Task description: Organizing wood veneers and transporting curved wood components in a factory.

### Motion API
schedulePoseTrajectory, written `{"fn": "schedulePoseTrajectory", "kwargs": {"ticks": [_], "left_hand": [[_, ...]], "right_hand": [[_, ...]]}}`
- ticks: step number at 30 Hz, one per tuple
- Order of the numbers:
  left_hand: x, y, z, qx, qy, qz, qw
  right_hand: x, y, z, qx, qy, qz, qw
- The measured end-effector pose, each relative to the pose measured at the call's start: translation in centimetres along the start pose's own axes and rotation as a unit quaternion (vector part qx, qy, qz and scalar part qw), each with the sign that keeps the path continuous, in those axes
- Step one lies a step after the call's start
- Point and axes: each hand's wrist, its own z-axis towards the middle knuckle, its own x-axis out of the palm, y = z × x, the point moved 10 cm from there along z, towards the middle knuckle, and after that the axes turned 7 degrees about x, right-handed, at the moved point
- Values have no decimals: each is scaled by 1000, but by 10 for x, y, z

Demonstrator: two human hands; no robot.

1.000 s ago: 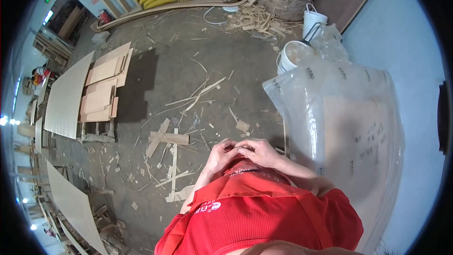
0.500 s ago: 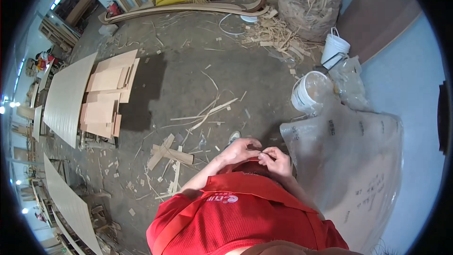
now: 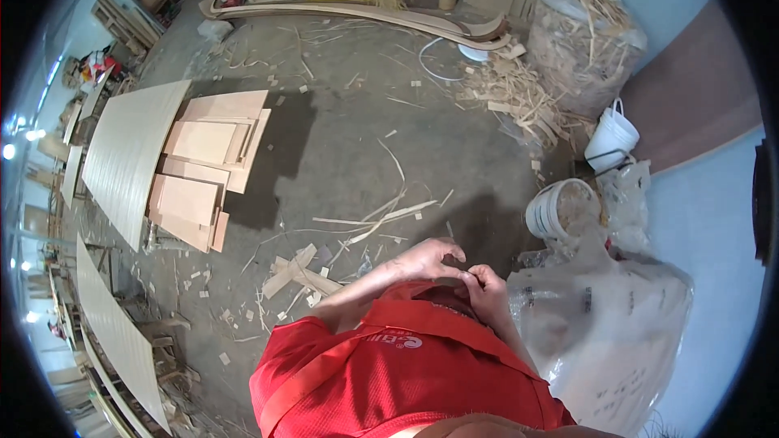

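Note:
My left hand is in front of my body, its thumb and fingers curled inward. My right hand meets it from the right, thumb and forefinger pinched together. The fingertips of both hands touch or nearly touch; anything between them is too small or hidden to make out. Just below the hands is the upper edge of a red apron, worn over a red shirt. Under my left forearm, thin wood offcuts lie crossed on the floor.
Stacked wood panels and a large pale board stand at the left. On the right are white buckets, plastic sheeting and a bulging bag of wood scraps. Long strips and chips litter the floor.
The view has turned, so the room's contents sit further right in the picture. My hands stay together at the fingertips, with the left hand's fingers slightly more curled round.

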Motion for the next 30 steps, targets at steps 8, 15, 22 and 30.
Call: {"fn": "schedulePoseTrajectory", "kwargs": {"ticks": [8,15,22,30], "left_hand": [[-63,21,18,-41,-120,-89,988],[-114,34,27,-138,-281,-109,943],[-141,37,18,-141,-468,-148,860],[-125,14,-80,-190,-622,-128,749]], "right_hand": [[14,43,85,21,74,44,996],[41,65,167,-26,279,32,959],[76,107,198,31,505,153,849],[146,131,172,-51,583,25,811]]}}
